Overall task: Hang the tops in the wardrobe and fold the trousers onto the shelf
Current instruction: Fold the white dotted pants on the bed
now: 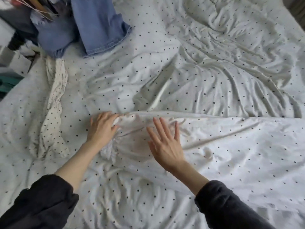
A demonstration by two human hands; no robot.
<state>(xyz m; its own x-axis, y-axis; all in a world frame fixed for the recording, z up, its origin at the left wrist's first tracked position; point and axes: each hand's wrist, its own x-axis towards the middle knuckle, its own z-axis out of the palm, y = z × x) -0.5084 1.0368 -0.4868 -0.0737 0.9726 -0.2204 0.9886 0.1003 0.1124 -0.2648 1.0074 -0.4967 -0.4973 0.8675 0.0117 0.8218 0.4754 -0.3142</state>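
A white garment with black dots (214, 146) lies spread on the bed in front of me, its gathered edge near the middle. It is hard to tell apart from the matching dotted bedding (214, 71). My left hand (102, 128) grips a bunched bit of that garment at its upper left corner. Just to the right, my right hand (165, 142) lies flat on the cloth with fingers spread. Blue jeans (99, 27) lie at the far left of the bed, one leg pointing towards me.
A crumpled strip of dotted cloth (54, 104) lies to the left of my hands. A pile of dark and blue clothes with thin hangers (33, 10) sits at the top left corner. The bed's left edge drops off near some blurred objects (9, 63).
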